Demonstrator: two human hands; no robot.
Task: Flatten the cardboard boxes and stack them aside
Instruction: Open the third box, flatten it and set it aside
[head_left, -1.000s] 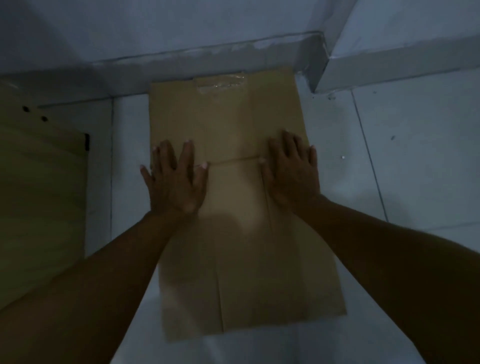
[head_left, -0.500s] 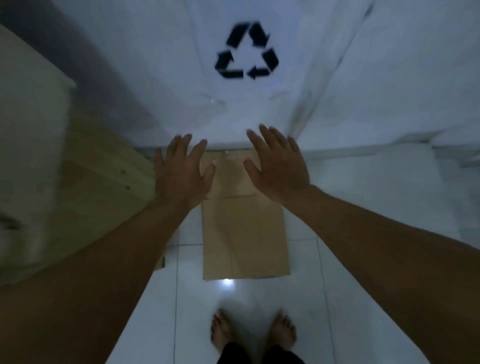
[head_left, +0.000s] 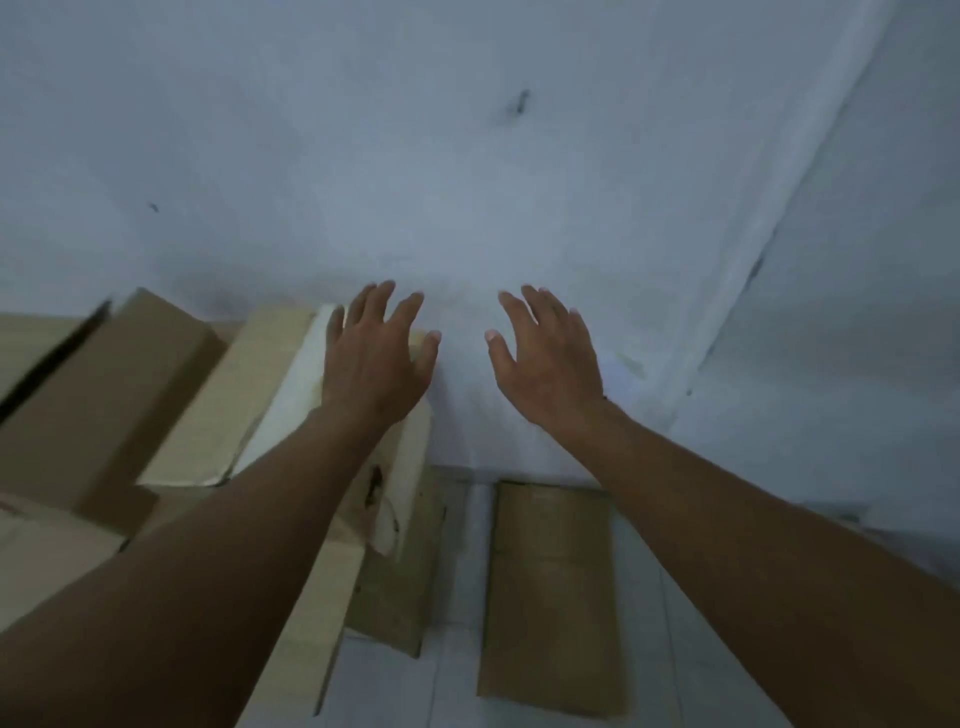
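From the head camera, you had both arms stretched forward in dim light, palms facing down and away from you. Your left hand (head_left: 376, 358) was raised with its fingers (head_left: 363, 306) spread wide and holding nothing; it showed in front of the boxes on the left, and I could not tell whether it touched any of them. Your right hand (head_left: 545, 364) hung level with it, a gap between the two, fingers likewise fanned apart and empty, seen against the pale wall (head_left: 467, 156).

Below your right forearm, a flattened cardboard box (head_left: 550, 597) lay flat on the tiled floor (head_left: 452, 649), its far short edge close to the foot of the wall. It was well apart from both hands. Just to its left, across a strip of bare tile, a second flat piece of cardboard (head_left: 400, 597) lay on the floor, partly under the pile.

The left side held a jumble of boxes not yet flattened. A brown box (head_left: 104, 405) stood tilted at the far left, blurred by motion. Beside it leaned a lighter box (head_left: 244, 395) with a pale, whitish panel, your left wrist crossing in front of it. A torn box (head_left: 400, 488) with a ragged dark tear showed just under your left forearm. The wall bore a small dark smudge (head_left: 519, 101) high up, and a corner ran down on the right.
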